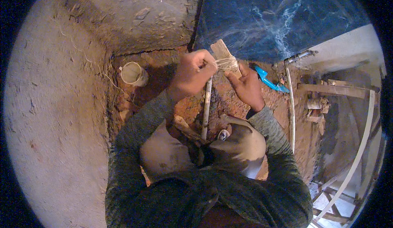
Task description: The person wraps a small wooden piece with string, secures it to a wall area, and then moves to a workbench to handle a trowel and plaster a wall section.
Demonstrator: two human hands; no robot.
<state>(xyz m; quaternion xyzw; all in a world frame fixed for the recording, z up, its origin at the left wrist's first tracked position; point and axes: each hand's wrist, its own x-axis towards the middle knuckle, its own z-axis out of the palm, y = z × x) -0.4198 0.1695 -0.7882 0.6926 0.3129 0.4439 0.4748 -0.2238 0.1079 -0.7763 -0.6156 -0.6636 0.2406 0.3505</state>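
Note:
In front of me, my right hand (248, 87) grips the lower end of a small flat piece of wood (220, 47), which tilts up to the left. Pale string (230, 63) is wound in many turns around its middle. My left hand (191, 73) is closed in a pinch at the left side of the winding, with strands of the string between its fingers. Both hands are raised above the reddish ground, and the wood's lower end is hidden by my right fingers.
A pale mug-like container (133, 73) stands left, near the rough wall (57, 121). A white pipe (207, 105) rises below my hands. On the right lie a bright blue tool (270, 82), another pale pipe (291, 109) and timber (335, 89). A dark blue marbled panel (262, 19) stands ahead.

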